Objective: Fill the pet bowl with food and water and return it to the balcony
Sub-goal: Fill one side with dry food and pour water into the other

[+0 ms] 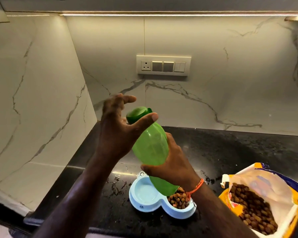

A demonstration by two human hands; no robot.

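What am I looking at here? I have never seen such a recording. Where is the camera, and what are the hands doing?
There is no machine, only a person with a camera worn on the head, looking down at their own hands. The right hand grips a green bottle by its body. The left hand is open at the bottle's cap, not clearly gripping it. On the black counter stands a double pet bowl: its right half holds kibble, and its left half looks empty or holds clear water. An open food bag lies at right.
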